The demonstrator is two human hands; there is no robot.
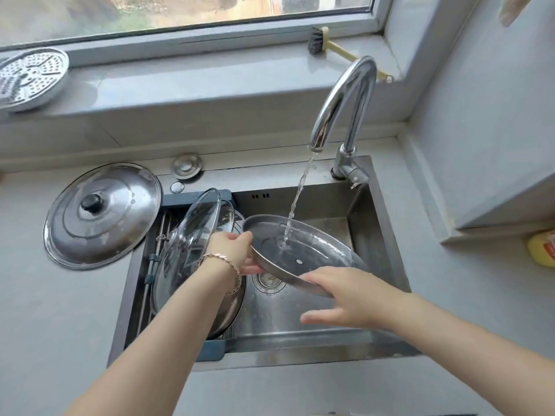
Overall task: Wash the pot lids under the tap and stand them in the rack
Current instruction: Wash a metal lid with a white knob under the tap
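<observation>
A glass pot lid (pixel 303 250) with a steel rim is held inside-up over the steel sink (pixel 387 235), and water from the chrome tap (pixel 345 106) runs into it. My left hand (pixel 237 249) grips its left rim. My right hand (pixel 345 295) holds the near rim, thumb on top and fingers spread beneath. Two lids stand on edge in the rack (pixel 156 259) at the sink's left side: a glass lid (pixel 186 235) in front, a steel one (pixel 228 304) behind it. A large steel lid (pixel 102 214) with a black knob lies on the counter to the left.
A perforated steamer plate (pixel 30 78) leans on the window sill at far left. A brush (pixel 322 42) lies on the sill behind the tap. A yellow bottle (pixel 542 249) sits at the right edge. A wall corner juts out at right.
</observation>
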